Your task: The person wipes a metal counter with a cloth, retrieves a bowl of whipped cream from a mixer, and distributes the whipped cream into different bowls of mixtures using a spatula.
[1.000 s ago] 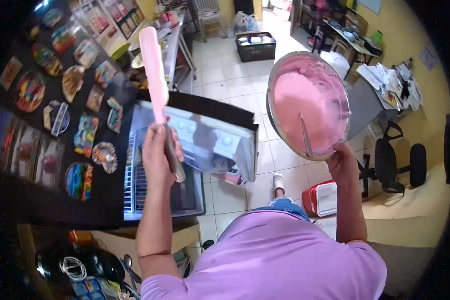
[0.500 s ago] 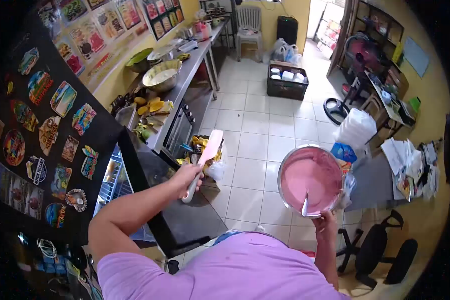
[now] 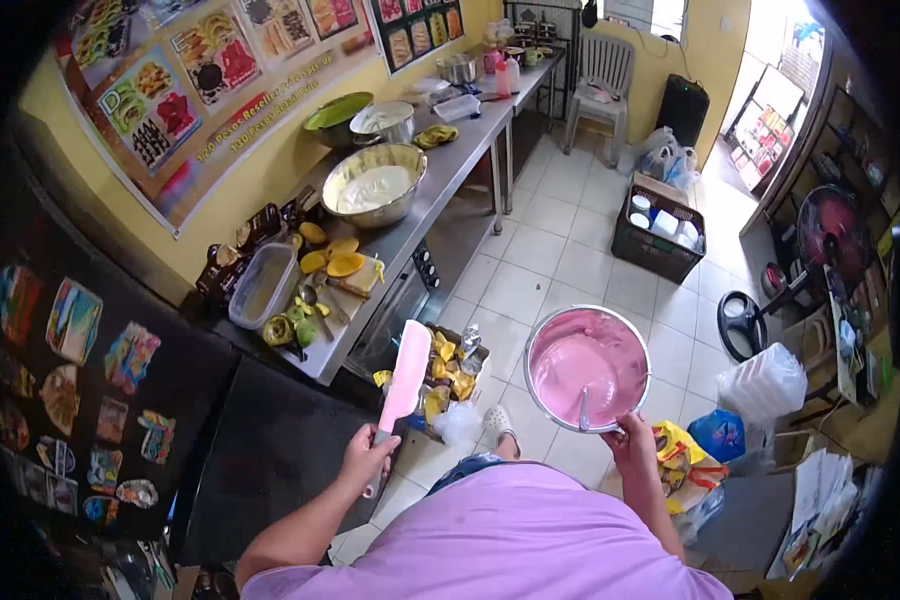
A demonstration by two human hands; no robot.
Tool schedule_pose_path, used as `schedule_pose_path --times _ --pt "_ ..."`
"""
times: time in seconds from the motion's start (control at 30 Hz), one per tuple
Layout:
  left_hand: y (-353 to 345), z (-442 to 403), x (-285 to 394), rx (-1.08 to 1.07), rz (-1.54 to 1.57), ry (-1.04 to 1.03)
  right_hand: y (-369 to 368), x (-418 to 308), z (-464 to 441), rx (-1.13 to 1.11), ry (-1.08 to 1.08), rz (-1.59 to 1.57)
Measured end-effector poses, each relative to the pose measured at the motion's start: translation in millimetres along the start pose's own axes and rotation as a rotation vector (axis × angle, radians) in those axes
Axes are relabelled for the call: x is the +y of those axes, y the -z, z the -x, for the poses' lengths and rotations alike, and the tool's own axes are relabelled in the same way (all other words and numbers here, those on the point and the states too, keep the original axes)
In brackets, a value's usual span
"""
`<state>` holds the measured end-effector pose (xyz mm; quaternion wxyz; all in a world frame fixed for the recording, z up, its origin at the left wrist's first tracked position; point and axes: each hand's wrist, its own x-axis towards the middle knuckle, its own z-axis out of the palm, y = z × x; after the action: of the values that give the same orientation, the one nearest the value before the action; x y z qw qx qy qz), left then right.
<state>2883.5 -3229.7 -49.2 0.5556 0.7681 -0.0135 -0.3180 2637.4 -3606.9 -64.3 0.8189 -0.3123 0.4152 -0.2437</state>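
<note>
Fridge dr swung in; hands w/ spatula, bowl.

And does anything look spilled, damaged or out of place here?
Nothing looks plainly spilled or damaged: no drips show around the bowl of pink mixture or the spatula. One small oddity is a dark speck on the pale floor tiles; I can't identify it.

The mixture is pink, the shirt lilac.
</note>
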Motion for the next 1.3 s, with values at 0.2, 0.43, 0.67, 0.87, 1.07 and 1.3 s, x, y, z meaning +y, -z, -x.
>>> schedule_pose_path --times 0.2,0.43,0.67,0.87,1.07,1.3 --pt "-46 -167 139 0.082 0.155 -0.185 -124 -95 -134 -0.117 0.055 0.031" --pt "-83 -363 325 0.195 0.563 -0.321 -217 -172 -294 -0.175 0.082 0.039" --pt "-75 -519 437 0.542 0.672 -0.369 -330 -266 -485 -0.368 0.074 0.188" --pt "2 -640 451 0.825 0.334 -0.326 -454 -309 -624 -0.517 -0.078 0.362" --pt "44 -690 466 0.914 0.352 -0.224 -603 -261 -758 -0.699 -0.308 0.226" --pt "70 -728 477 1.065 -0.084 -0.112 -769 -177 -834 -0.644 -0.393 0.246"
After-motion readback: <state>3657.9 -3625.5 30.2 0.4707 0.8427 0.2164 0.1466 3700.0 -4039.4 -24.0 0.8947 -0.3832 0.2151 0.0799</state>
